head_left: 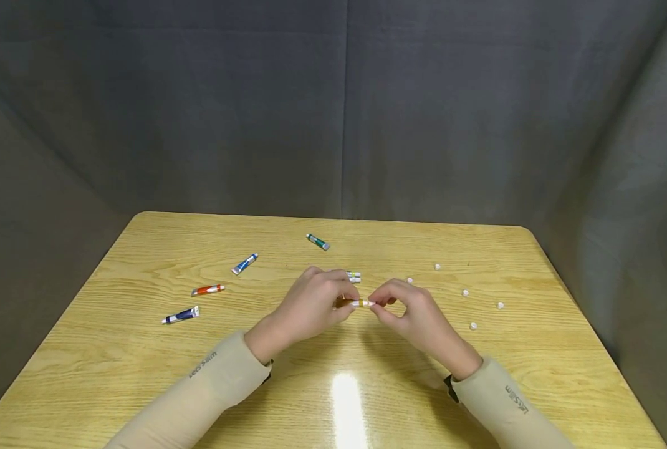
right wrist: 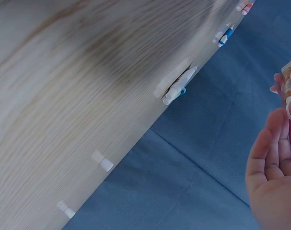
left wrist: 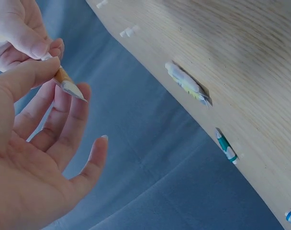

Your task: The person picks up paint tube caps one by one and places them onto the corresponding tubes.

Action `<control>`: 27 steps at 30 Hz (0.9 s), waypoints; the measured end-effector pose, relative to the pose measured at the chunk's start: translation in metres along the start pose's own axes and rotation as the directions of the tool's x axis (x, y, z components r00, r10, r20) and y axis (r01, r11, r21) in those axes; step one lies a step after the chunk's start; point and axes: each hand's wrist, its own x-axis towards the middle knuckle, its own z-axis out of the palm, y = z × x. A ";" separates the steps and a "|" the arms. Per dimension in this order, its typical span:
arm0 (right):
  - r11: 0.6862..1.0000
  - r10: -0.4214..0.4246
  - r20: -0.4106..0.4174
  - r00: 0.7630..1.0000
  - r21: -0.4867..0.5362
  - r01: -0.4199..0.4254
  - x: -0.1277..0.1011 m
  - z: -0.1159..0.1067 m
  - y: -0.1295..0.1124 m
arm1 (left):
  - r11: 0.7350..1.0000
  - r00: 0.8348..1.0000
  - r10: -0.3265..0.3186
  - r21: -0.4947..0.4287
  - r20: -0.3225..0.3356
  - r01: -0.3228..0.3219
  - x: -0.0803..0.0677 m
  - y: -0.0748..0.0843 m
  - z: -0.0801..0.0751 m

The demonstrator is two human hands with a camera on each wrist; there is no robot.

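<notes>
Above the middle of the table, my left hand (head_left: 313, 302) pinches a small ochre-banded paint tube (head_left: 361, 303) between thumb and fingers. My right hand (head_left: 417, 312) meets it from the other side, thumb and fingertip gripping the tube's white cap end. In the left wrist view the flat, crimped end of the tube (left wrist: 70, 87) sticks out past the left thumb. The other fingers of the left hand (left wrist: 50, 158) are spread loosely. Two more tubes (head_left: 354, 277), one with a yellow-green band, lie side by side just behind the left hand, which partly hides them.
To the left lie a dark blue tube (head_left: 181, 315), an orange-red tube (head_left: 207, 290) and a blue tube (head_left: 245, 264). A green tube (head_left: 318, 242) lies near the back edge. Several small white caps, including one cap (head_left: 473, 326), are scattered at right. Grey curtains (head_left: 227, 125) surround the table (head_left: 143, 386).
</notes>
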 end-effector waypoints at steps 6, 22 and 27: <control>1.000 -0.020 -0.006 1.000 0.009 0.020 0.001 0.001 -0.001 | 1.000 1.000 0.009 0.000 -0.004 -0.009 0.000 0.001 0.002; 0.991 -0.133 -0.038 0.990 0.018 0.134 -0.002 0.003 0.001 | 0.997 1.000 0.013 -0.080 0.015 -0.012 -0.001 0.002 0.000; 0.980 -0.198 -0.062 0.978 0.016 0.199 -0.002 0.004 0.000 | 0.995 0.999 0.006 -0.102 0.036 -0.002 -0.002 0.001 -0.001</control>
